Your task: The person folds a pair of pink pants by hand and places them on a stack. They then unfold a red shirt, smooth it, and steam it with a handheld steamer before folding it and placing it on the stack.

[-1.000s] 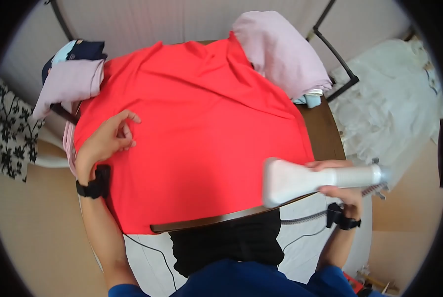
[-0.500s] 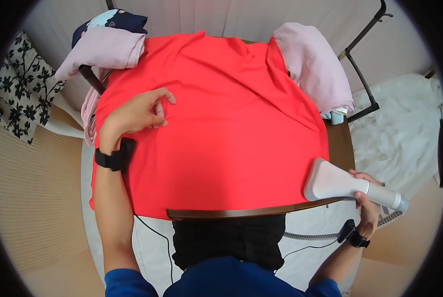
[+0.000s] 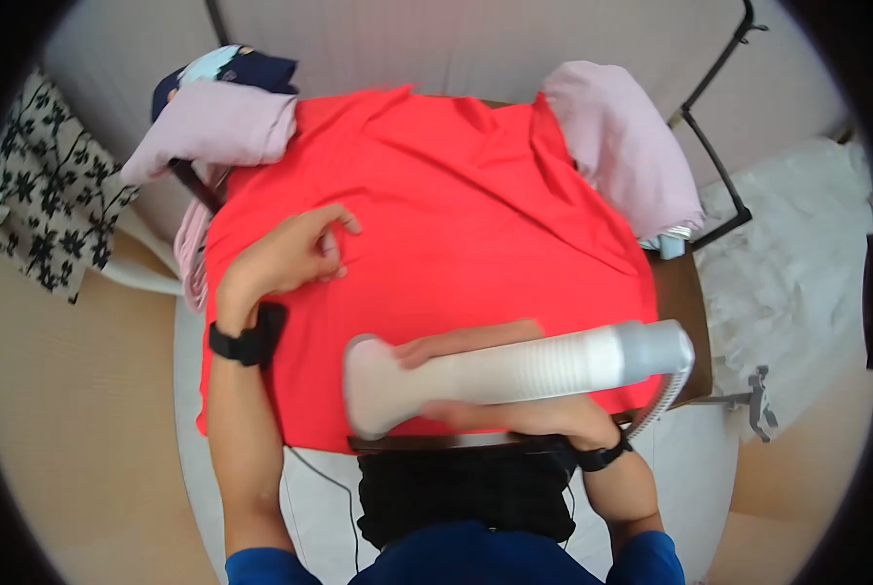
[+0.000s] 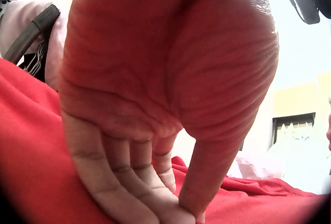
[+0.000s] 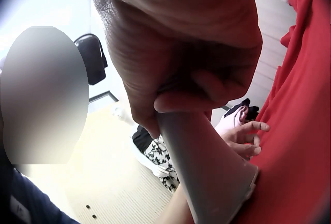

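Observation:
A red cloth (image 3: pixel 436 244) is draped over a brown board (image 3: pixel 688 322), with folds running across its far right part. Over its near edge, my right hand (image 3: pixel 563 417) grips a white garment steamer head (image 3: pixel 514 375) with a ribbed handle. Its wide nozzle (image 5: pixel 212 177) points left and overlaps the cloth's front middle; a grey hose (image 3: pixel 662 400) bends down from the rear end. On the cloth's left half lies my left hand (image 3: pixel 285 255), fingers loosely bent. Up close in the left wrist view, the fingers (image 4: pixel 114 177) reach down to the cloth, thumb near the fingertips.
Folded pink fabric (image 3: pixel 212 127) and a dark blue cloth (image 3: pixel 261 70) sit at the back left; a pink bundle (image 3: pixel 621 146) sits at the back right. A black metal arm (image 3: pixel 719 171) stands behind it. White fabric (image 3: pixel 787 253) lies at far right, a black cable (image 3: pixel 329 478) below.
My right hand has swept the steamer head left from the board's right end to its front middle. My left hand stays on the cloth's left side while the head view shifts.

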Available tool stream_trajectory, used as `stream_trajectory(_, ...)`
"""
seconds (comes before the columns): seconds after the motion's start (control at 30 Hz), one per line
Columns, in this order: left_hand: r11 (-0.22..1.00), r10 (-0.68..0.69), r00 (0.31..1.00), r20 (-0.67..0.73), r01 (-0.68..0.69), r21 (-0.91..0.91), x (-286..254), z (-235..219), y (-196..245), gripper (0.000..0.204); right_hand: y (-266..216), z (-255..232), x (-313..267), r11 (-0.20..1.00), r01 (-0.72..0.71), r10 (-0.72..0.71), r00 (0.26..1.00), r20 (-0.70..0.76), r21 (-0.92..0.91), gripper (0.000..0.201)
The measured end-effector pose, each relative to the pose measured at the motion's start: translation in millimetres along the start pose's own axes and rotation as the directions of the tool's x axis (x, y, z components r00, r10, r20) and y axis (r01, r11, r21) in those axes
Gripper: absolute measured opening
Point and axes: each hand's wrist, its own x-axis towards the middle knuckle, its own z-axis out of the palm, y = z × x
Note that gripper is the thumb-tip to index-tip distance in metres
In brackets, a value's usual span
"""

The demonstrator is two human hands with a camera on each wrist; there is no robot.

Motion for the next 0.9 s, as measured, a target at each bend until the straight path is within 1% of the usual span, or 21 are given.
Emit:
stream_trajectory(0.03, 1.000, 0.022, 1.000, 0.016, -0.022, -0.001, 0.8, 0.0, -0.2, 0.041, -1.3, 0.5, 2.7, 1.000, -0.006, 0.006, 1.000, -0.023, -0.014, 0.038)
stream_trajectory(0.1, 0.999, -0.001, 1.000, -0.005, 0.001, -0.040, -2.2, 0.8, 0.7, 0.042, -1.8, -1.0, 0.2, 0.991, 0.021, -0.021, 1.000, -0.002, -0.134, 0.038)
stream_trajectory(0.13, 0.999, 0.010, 1.000, 0.013, -0.009, -0.046, -2.1, 1.4, 1.7, 0.042, 0.0, -6.2, -7.0, 0.990, 0.005, -0.008, 1.000, -0.019, -0.140, 0.038)
stream_trajectory(0.2, 0.996, -0.069, 0.997, 0.017, 0.070, -0.057, -2.2, 0.5, 5.8, 0.045, 7.7, -22.5, -23.9, 0.999, -0.025, 0.023, 0.998, -0.058, -0.026, 0.040)
stream_trajectory(0.23, 0.996, -0.062, 0.998, 0.024, 0.064, -0.056, -2.4, 0.7, 8.3, 0.045, 9.1, -30.8, -32.1, 0.999, -0.032, 0.034, 0.997, -0.073, 0.033, 0.041)
stream_trajectory(0.27, 0.995, -0.078, 0.997, 0.017, 0.079, -0.057, -2.8, 1.0, 10.7, 0.046, 8.0, -40.7, -42.7, 0.999, -0.032, 0.034, 0.996, -0.080, 0.030, 0.041)
stream_trajectory(0.33, 0.994, -0.089, 0.996, 0.010, 0.089, -0.059, -3.4, 1.5, 12.8, 0.047, 4.1, -66.4, -71.1, 0.989, -0.123, 0.135, 0.978, -0.158, 0.082, 0.037)
stream_trajectory(0.4, 0.995, -0.090, 0.996, -0.007, 0.089, -0.054, -3.6, 2.1, 12.4, 0.047, 1.2, -95.2, -101.7, 0.986, -0.158, 0.165, 0.959, -0.232, 0.048, 0.039)
stream_trajectory(0.47, 0.993, -0.090, 0.996, 0.002, 0.090, -0.074, -3.3, 1.6, 12.7, 0.047, 3.8, -121.2, -136.1, 0.986, -0.167, 0.159, 0.929, -0.334, 0.004, 0.044)
stream_trajectory(0.5, 0.991, -0.098, 0.995, 0.009, 0.099, -0.090, -3.2, 1.4, 12.5, 0.046, -2.8, -130.1, -152.2, 0.986, -0.169, 0.160, 0.928, -0.337, 0.001, 0.044)
stream_trajectory(0.53, 0.991, -0.095, 0.995, 0.012, 0.096, -0.090, -2.9, 1.3, 12.0, 0.046, -12.7, -136.9, -167.6, 0.956, -0.293, 0.272, 0.858, -0.436, 0.020, 0.047)
stream_trajectory(0.57, 0.990, -0.102, 0.995, 0.014, 0.103, -0.091, -2.7, 1.1, 11.6, 0.046, -19.1, -143.6, -181.3, 0.911, -0.408, 0.373, 0.764, -0.527, 0.055, 0.051)
stream_trajectory(0.6, 0.990, -0.110, 0.994, 0.016, 0.111, -0.092, -2.3, 0.6, 11.7, 0.046, -21.7, -150.7, -194.1, 0.911, -0.408, 0.375, 0.759, -0.532, 0.059, 0.051)
stream_trajectory(0.67, 0.989, -0.112, 0.993, 0.024, 0.114, -0.092, -2.4, 0.0, 12.7, 0.047, -25.9, -162.1, -215.7, 0.924, -0.383, 0.294, 0.741, -0.604, -0.020, 0.043)
stream_trajectory(0.7, 0.988, -0.120, 0.992, 0.025, 0.122, -0.097, -2.4, -0.1, 13.0, 0.047, -29.9, -164.8, -221.7, 0.923, -0.383, 0.293, 0.736, -0.610, -0.019, 0.043)
stream_trajectory(0.77, 0.989, -0.118, 0.993, 0.025, 0.120, -0.089, -2.1, -0.5, 11.6, 0.047, -39.4, -168.8, -229.8, 0.889, -0.454, 0.295, 0.658, -0.693, -0.052, 0.042)
stream_trajectory(0.8, 0.988, -0.124, 0.992, 0.021, 0.125, -0.086, -2.4, -0.6, 11.4, 0.048, -43.0, -171.2, -233.0, 0.879, -0.474, 0.305, 0.630, -0.714, -0.042, 0.044)
stream_trajectory(0.9, 0.988, -0.114, 0.993, 0.025, 0.116, -0.100, -2.6, -1.0, 10.4, 0.048, -47.1, -172.8, -230.5, 0.880, -0.471, 0.295, 0.650, -0.700, -0.067, 0.045)
